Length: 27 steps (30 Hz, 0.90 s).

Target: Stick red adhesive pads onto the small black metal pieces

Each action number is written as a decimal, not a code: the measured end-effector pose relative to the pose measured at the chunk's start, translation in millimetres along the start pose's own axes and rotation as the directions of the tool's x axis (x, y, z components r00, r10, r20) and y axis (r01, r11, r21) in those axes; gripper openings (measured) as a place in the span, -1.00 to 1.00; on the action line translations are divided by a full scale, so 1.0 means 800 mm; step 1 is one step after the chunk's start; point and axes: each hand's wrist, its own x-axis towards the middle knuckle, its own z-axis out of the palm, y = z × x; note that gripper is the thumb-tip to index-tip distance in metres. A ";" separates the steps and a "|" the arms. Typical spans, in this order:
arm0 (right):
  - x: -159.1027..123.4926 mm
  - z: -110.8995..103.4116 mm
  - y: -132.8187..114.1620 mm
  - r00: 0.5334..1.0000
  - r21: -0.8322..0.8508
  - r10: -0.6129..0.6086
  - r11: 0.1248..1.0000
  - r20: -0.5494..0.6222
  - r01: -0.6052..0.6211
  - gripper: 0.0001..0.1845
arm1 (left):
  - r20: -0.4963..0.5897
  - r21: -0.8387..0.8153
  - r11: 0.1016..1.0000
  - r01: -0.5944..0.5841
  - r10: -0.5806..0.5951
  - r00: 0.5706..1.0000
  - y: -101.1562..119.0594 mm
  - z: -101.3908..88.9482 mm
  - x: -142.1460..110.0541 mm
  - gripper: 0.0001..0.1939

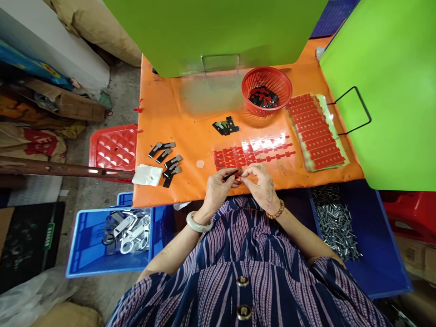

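Observation:
My left hand (218, 187) is closed on a small black flat part (232, 174) at the near edge of the orange table (177, 127). My right hand (260, 184) pinches at the same part, its fingertips meeting the left hand's. Just beyond both hands lies a clear sheet of red stickers (252, 153). Several black and grey flat parts (166, 159) lie to the left. A smaller pile of black parts (225, 126) sits further back.
A red basket (267, 91) holds black and red parts. A stack of red sticker sheets (315, 131) lies at the right. Green panels (218, 32) stand behind and at right. Blue bins hold metal pieces, one at the left (112, 236) and one at the right (340, 222). A white cloth (147, 175) lies near the edge.

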 end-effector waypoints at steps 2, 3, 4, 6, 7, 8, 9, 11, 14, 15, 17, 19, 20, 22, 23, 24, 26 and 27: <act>0.001 -0.001 0.000 1.000 -0.001 -0.006 1.000 -0.002 0.006 -0.93 | 0.013 -0.002 1.000 0.009 -0.009 1.000 -0.001 -0.002 0.001 -0.73; 0.002 -0.002 0.000 1.000 0.012 0.002 1.000 0.011 -0.002 -0.93 | 0.021 -0.003 1.000 0.015 -0.015 1.000 -0.002 -0.003 0.001 -0.73; 0.002 -0.002 0.000 0.999 0.031 0.014 0.999 0.030 -0.015 -0.93 | 0.028 -0.006 1.000 0.023 -0.023 0.999 -0.003 -0.004 0.002 -0.72; 0.003 -0.002 0.000 0.997 0.063 0.040 0.997 0.063 -0.044 -0.92 | 0.043 -0.017 0.999 0.044 -0.044 0.998 -0.005 -0.006 0.003 -0.69; 0.003 -0.002 0.000 0.996 0.071 0.048 0.996 0.071 -0.053 -0.92 | 0.051 -0.026 0.998 0.059 -0.057 0.997 -0.005 -0.007 0.003 -0.68; 0.004 -0.002 0.000 0.996 0.076 0.051 0.996 0.075 -0.056 -0.92 | 0.059 -0.039 0.997 0.074 -0.071 0.996 -0.005 -0.008 0.004 -0.67; 0.004 -0.002 0.001 0.996 0.079 0.050 0.995 0.078 -0.056 -0.92 | 0.066 -0.055 0.995 0.088 -0.085 0.994 -0.004 -0.008 0.004 -0.66; 0.005 -0.002 0.002 0.996 0.087 0.042 0.995 0.082 -0.050 -0.92 | 0.080 -0.092 0.989 0.112 -0.104 0.991 -0.002 -0.008 0.004 -0.65; 0.007 -0.001 0.005 0.995 0.085 0.066 0.994 0.070 -0.072 -0.93 | 0.095 -0.130 0.983 0.134 -0.122 0.988 0.000 -0.009 0.004 -0.66; 0.008 -0.001 0.006 0.994 0.084 0.084 0.992 0.065 -0.089 -0.85 | 0.098 -0.132 0.980 0.146 -0.133 0.986 0.000 -0.009 0.004 -0.66; 0.010 0.000 0.008 0.991 0.087 0.119 0.988 0.060 -0.124 -0.70 | 0.101 -0.134 0.975 0.176 -0.163 0.981 0.000 -0.009 0.003 -0.67; 0.012 0.001 0.010 0.989 0.095 0.138 0.985 0.059 -0.143 -0.66 | 0.104 -0.139 0.970 0.198 -0.184 0.977 0.000 -0.009 0.003 -0.67; 0.012 0.002 0.011 0.988 0.097 0.144 0.984 0.058 -0.149 -0.68 | 0.103 -0.143 0.969 0.201 -0.188 0.977 -0.001 -0.009 0.003 -0.67; 0.014 0.003 0.013 0.987 0.098 0.153 0.983 0.051 -0.157 -0.70 | 0.102 -0.146 0.969 0.200 -0.186 0.977 -0.001 -0.008 0.002 -0.67; 0.014 0.004 0.013 0.987 0.098 0.155 0.982 0.047 -0.159 -0.71 | 0.102 -0.145 0.970 0.197 -0.184 0.978 -0.001 -0.008 0.002 -0.67; 0.014 0.004 0.014 0.987 0.098 0.157 0.982 0.040 -0.160 -0.71 | 0.102 -0.144 0.970 0.195 -0.182 0.978 -0.001 -0.008 0.003 -0.66; 0.014 0.005 0.014 0.987 0.093 0.157 0.983 0.029 -0.159 -0.72 | 0.100 -0.141 0.972 0.190 -0.177 0.979 -0.001 -0.008 0.003 -0.65; 0.014 0.006 0.014 0.988 0.088 0.155 0.984 0.026 -0.157 -0.72 | 0.098 -0.139 0.972 0.189 -0.176 0.980 0.000 -0.008 0.003 -0.64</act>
